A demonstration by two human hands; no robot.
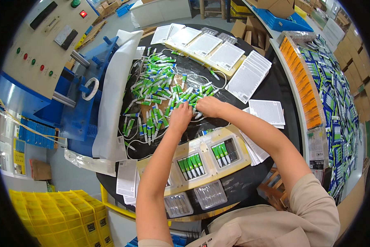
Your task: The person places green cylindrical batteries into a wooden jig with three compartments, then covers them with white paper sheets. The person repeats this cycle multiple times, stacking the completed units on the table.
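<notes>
Since green-and-white squeeze tubes [158, 78] lay heaped on the desk [243, 184] beyond the windowed cream tray [243, 151], seemingly for easy reach, the left hand [181, 116] and right hand [210, 107] were close together there, fingers curled, whether around a tube I could not tell

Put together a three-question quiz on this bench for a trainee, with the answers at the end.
1. True or false: the left hand and the right hand are both at the pile of green tubes.
2. What lies just below the near yellow frame in the picture? a) scissors b) clear plastic shells c) gloves
3. Fill in: in that frame's rightmost compartment, the ____ side shows no green tubes.

Key: 1 true; 2 b; 3 right.
</notes>
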